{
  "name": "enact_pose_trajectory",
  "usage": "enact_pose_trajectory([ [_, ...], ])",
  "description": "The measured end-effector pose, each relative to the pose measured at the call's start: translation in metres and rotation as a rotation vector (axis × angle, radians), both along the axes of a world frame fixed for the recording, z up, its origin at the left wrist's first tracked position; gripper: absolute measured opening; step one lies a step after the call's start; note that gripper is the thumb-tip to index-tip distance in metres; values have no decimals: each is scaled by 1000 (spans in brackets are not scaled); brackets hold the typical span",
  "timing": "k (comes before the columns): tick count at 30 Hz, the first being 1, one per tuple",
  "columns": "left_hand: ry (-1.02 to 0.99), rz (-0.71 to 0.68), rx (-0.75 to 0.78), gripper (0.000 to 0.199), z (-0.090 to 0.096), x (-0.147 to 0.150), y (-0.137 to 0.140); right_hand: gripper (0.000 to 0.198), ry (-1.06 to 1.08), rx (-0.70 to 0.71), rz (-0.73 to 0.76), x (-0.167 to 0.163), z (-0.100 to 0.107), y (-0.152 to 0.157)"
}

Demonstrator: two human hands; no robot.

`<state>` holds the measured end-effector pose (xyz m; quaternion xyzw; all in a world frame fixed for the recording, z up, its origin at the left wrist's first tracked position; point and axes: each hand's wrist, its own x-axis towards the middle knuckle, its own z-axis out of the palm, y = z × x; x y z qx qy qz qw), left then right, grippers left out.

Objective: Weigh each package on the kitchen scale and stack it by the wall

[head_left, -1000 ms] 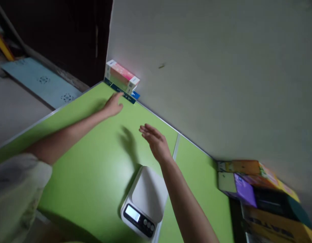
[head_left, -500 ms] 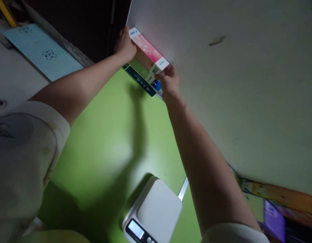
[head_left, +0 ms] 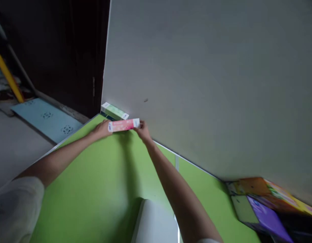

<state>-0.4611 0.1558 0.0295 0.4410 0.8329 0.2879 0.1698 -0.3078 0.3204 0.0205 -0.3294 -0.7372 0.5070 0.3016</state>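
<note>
Stretched between my two hands is a long, narrow pink carton (head_left: 122, 125) with white ends, held above the green tabletop (head_left: 92, 189). My left hand (head_left: 101, 129) is closed on its left end, and my right hand (head_left: 143, 131) grips the right end with thumb and fingers. Just behind it, in the corner against the wall, a light green carton (head_left: 115, 110) with white ends lies on a dark carton (head_left: 104, 114). The pink carton partly hides that stack.
A white digital scale (head_left: 157, 224) stands at the front edge of view, partly cut off. Purple (head_left: 268, 216) and orange (head_left: 254, 185) packages lie along the wall at right. A grey wall (head_left: 209, 84) bounds the table's back. A light blue panel (head_left: 48, 116) lies beyond its left edge.
The pink carton has come off the stack by the wall, turned and moved toward me in both hands. The light green carton is now uncovered. My view has tilted up.
</note>
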Motion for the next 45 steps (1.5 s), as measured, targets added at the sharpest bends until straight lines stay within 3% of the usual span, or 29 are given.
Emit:
enact_pose_trajectory([
  [3,87,-100,-12,44,3,30,-28,45,-44,-85,-91,50,10,-27],
  [6,106,-249,-12,42,6,71,-64,56,-95,-207,-99,134,20,-61],
  [8,45,-340,-22,42,10,102,-88,65,-126,-308,-42,194,28,-89],
  [11,-102,-449,-73,41,16,148,-118,56,-120,-439,20,272,38,-133],
  [16,-181,-594,-126,38,14,206,-133,41,-62,-508,-109,347,23,-190],
  [22,-236,-620,-207,55,-1,220,-118,46,40,-546,-337,364,-20,-211],
  [27,-453,-364,-120,95,-15,218,-128,47,246,-707,-520,353,-38,-224],
  [30,-753,-166,-70,80,-27,233,-149,43,391,-809,-485,345,-40,-237],
  [34,-1055,-111,69,64,-35,266,-173,38,408,-816,-493,340,-36,-246],
  [38,-1080,-87,76,69,-33,282,-178,38,372,-799,-530,337,-31,-245],
  [45,-1033,-102,45,75,-41,271,-181,36,300,-787,-525,334,-32,-243],
])
